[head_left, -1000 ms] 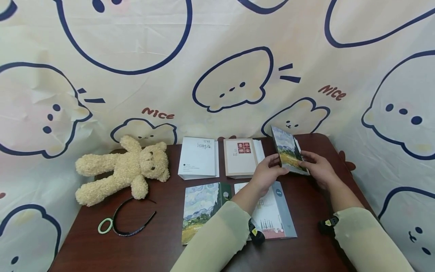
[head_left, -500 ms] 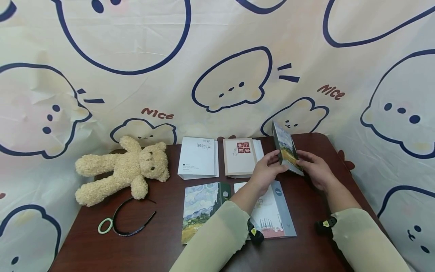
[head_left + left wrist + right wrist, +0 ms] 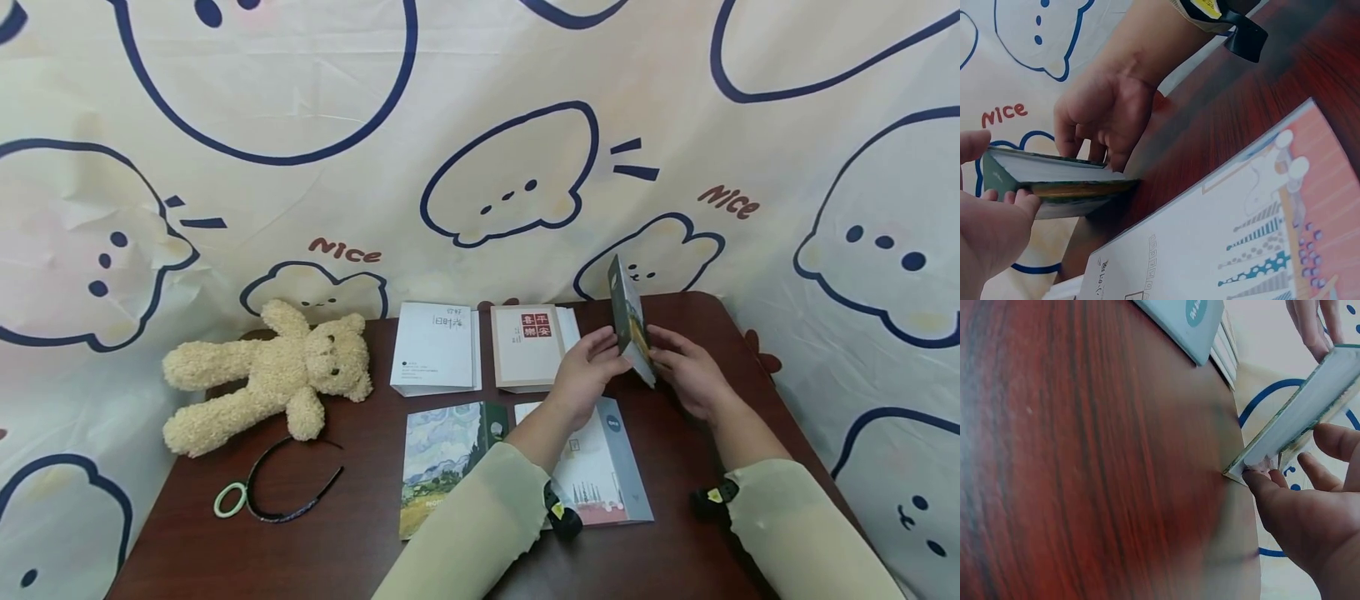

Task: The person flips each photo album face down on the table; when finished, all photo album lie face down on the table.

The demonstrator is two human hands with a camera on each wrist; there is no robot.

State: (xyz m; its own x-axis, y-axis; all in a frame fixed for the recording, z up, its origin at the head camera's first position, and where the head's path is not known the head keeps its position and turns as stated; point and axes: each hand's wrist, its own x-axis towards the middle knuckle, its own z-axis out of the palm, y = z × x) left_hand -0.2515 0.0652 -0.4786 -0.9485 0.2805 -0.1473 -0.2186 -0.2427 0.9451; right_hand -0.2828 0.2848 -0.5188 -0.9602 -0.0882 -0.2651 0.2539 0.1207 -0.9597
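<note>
Both hands hold a small notebook (image 3: pixel 628 321) with a painted landscape cover, raised on edge above the table's back right. My left hand (image 3: pixel 579 379) grips its green spine side; in the left wrist view the fingers (image 3: pixel 1027 201) lie along the spine. My right hand (image 3: pixel 693 373) holds the opposite side. In the right wrist view, the thumb and fingers of that hand (image 3: pixel 1310 515) are at the white page edges (image 3: pixel 1310 406), and a cover stands slightly apart from the pages. The painted front is mostly turned from the head view.
A white book (image 3: pixel 433 346) and a cream book with red characters (image 3: pixel 525 350) lie at the back. Nearer are a landscape-cover book (image 3: pixel 442 458) and a white-and-blue book (image 3: pixel 633 467), partly under my left arm. A teddy bear (image 3: pixel 281 367), headband (image 3: pixel 281 517) and green ring (image 3: pixel 230 500) lie left.
The notebook has turned from showing its painted front to standing nearly edge-on, its spine facing left. My right hand has shifted slightly left with it; my left hand has barely moved.
</note>
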